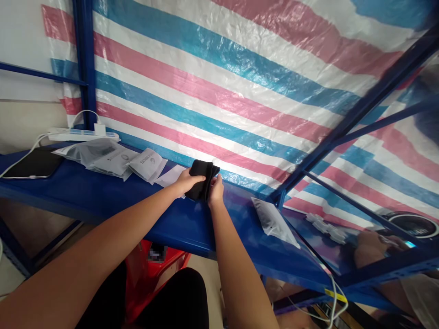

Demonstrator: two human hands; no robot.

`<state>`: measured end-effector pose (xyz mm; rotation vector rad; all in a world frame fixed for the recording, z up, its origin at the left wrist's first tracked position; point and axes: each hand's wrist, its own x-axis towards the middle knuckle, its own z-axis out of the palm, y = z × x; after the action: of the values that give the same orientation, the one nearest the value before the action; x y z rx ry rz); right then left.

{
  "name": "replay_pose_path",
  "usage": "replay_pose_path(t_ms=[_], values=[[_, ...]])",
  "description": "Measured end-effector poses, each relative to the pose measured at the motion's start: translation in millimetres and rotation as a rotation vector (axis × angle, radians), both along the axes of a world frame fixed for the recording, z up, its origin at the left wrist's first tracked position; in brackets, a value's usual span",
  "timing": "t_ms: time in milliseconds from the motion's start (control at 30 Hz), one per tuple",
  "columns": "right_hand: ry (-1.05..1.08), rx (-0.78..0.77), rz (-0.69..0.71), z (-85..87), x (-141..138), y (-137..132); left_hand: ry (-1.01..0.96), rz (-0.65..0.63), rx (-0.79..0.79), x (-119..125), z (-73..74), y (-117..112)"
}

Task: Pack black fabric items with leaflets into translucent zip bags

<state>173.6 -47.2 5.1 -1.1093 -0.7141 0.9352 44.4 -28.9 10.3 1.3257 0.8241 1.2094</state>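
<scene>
A folded black cloth item [203, 177] stands on the blue shelf [103, 196] against the striped tarp. My left hand [187, 181] is closed over its left side and top. From the right, my right hand [216, 188] pinches its lower edge. Both arms reach forward across the shelf's front edge. A white paper [170, 175] lies just left of the cloth, partly under my left hand.
Several grey plastic packets [113, 157] lie to the left, beside a dark tablet [34, 165] and a white power strip [80, 134]. A clear packet [274, 221] rests at right. Blue rack bars [360, 109] slant at right. A red stool [151, 269] sits below.
</scene>
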Motion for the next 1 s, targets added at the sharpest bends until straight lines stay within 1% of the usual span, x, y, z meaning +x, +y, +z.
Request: replay_pose_path(t_ms=[67, 133, 200, 267, 367, 467, 533, 633, 667, 700, 733, 800, 867, 933, 1000], values=[[0.036, 0.003, 0.189, 0.6, -5, -2, 0.018, -0.004, -0.002, 0, 1.4, -2], [0.081, -0.003, 0.381, 1.9, -12, -4, 0.041, 0.030, -0.005, 0, 1.9, -3], [0.109, -0.016, 0.470, 2.5, -16, -7, 0.072, 0.087, -0.005, 0, 1.3, -1], [0.120, -0.030, 0.493, 1.5, -17, -9, 0.110, 0.133, 0.022, 0, -0.7, 2], [0.093, -0.038, 0.486, -2.4, -14, -9, 0.205, 0.200, 0.136, 1, -5.4, 7], [0.047, -0.023, 0.439, -6.7, -9, -5, 0.362, 0.255, 0.273, 0, -9.3, 7], [0.037, -0.040, 0.392, -8.4, -6, -3, 0.419, 0.208, 0.369, -2, -10.4, 5], [0.054, -0.091, 0.328, -9.0, -1, 1, 0.418, 0.038, 0.497, -5, -10.3, 5], [0.062, -0.106, 0.309, -8.8, 1, 2, 0.419, 0.008, 0.516, -6, -10.2, 7], [0.070, -0.117, 0.286, -8.4, 3, 2, 0.433, 0.011, 0.521, -8, -10.3, 8], [0.081, -0.121, 0.261, -7.9, 4, 2, 0.464, 0.049, 0.514, -10, -10.4, 11], [0.111, -0.120, 0.202, -6.9, 7, 2, 0.596, 0.199, 0.479, -14, -11.3, 16], [0.146, -0.117, 0.156, -6.1, 9, 2, 0.807, 0.321, 0.440, -19, -12.8, 21], [0.167, -0.118, 0.132, -6.3, 11, 2, 1.020, 0.350, 0.395, -23, -14.6, 24], [0.168, -0.117, 0.141, -7.5, 11, 3, 1.162, 0.319, 0.357, -25, -15.9, 25]])
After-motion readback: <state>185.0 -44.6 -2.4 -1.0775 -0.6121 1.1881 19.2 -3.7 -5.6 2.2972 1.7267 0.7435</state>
